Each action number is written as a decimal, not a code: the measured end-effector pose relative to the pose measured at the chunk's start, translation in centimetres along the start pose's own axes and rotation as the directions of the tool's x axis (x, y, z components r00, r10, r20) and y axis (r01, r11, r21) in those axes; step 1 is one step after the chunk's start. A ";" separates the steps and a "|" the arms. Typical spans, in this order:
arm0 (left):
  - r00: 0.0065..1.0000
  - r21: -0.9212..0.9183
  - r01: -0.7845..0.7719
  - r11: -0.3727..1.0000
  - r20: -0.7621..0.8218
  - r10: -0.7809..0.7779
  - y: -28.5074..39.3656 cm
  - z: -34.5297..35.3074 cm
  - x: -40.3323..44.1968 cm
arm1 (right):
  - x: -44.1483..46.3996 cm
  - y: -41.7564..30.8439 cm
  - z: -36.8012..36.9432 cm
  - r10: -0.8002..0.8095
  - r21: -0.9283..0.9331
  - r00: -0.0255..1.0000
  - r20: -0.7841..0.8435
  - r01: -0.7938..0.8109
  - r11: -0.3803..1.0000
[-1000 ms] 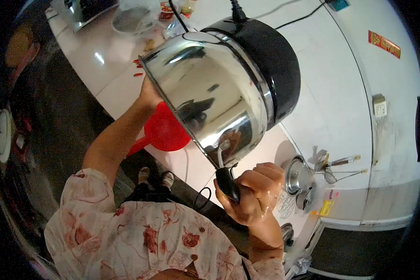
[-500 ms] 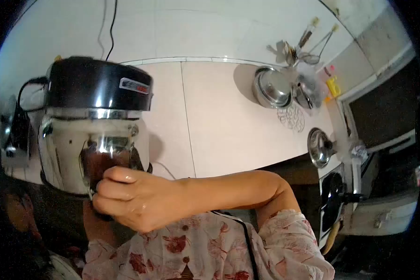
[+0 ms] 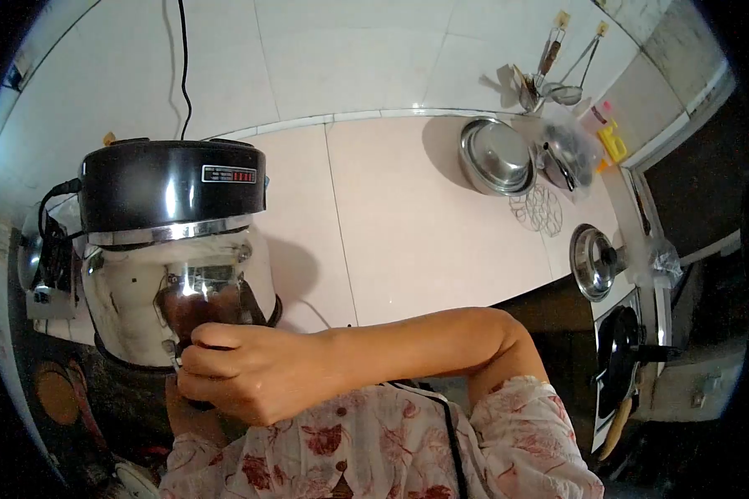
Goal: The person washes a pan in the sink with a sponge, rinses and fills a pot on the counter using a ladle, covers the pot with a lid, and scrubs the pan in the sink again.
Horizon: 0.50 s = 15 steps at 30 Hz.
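Note:
A tall appliance [image 3: 175, 183] stands at the left of the counter, with a black upper part, a small label and a shiny metal body [image 3: 125, 291]. In front of the lower body, my right hand [image 3: 254, 373] is closed with its fingers curled in. A thin metallic edge and a dark bit show beside those fingers, but I cannot make out what they belong to. My left forearm [image 3: 193, 420] rises from below toward the same spot. The left hand itself is hidden behind the right one. A brown reflection shows on the metal.
Metal bowls [image 3: 495, 158], a wire rack [image 3: 537, 209] and a round lid [image 3: 592, 262] lie at the right. Ladles and strainers [image 3: 566, 93] hang on the wall. A black pan [image 3: 616, 358] sits at the far right. A black cord [image 3: 185, 83] runs up the wall.
The camera view has shifted, so the appliance and counter sit lower and further right. My right hand stays closed at the front of the appliance, with almost the same pose.

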<state>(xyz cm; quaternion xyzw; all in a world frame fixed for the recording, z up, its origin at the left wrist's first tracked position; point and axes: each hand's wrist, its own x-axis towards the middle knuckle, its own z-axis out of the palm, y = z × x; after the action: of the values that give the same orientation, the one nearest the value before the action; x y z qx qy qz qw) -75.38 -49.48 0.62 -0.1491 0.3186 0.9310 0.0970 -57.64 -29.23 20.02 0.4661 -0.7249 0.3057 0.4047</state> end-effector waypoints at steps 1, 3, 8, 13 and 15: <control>1.000 0.002 0.000 1.000 0.002 0.000 0.0 0.3 -0.2 | -0.1 0.0 -0.3 0.019 0.006 1.000 0.008 -0.019 1.000; 1.000 0.003 0.002 1.000 0.015 -0.002 -0.5 1.0 -0.1 | -0.8 0.2 -1.0 0.035 0.013 0.999 0.018 -0.035 0.999; 0.999 -0.001 0.013 1.000 0.051 -0.013 -1.6 4.3 0.7 | -2.4 2.2 -6.1 0.264 -0.087 0.964 -0.020 -0.265 0.960; 0.990 0.053 0.057 0.997 0.122 -0.063 -2.5 8.2 0.4 | -5.9 6.1 -11.6 0.424 -0.161 0.892 -0.157 -0.447 0.880; 0.991 0.104 0.034 0.994 0.123 -0.046 -3.4 9.5 0.4 | -8.1 7.2 -14.3 0.566 -0.209 0.802 -0.191 -0.596 0.775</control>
<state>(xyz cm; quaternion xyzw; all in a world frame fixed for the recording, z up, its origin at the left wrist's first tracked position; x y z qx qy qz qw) -76.89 -40.84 5.69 -0.0915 0.3557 0.9190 0.1430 -58.03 -11.33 19.44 0.1437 -0.8417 0.3452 0.3895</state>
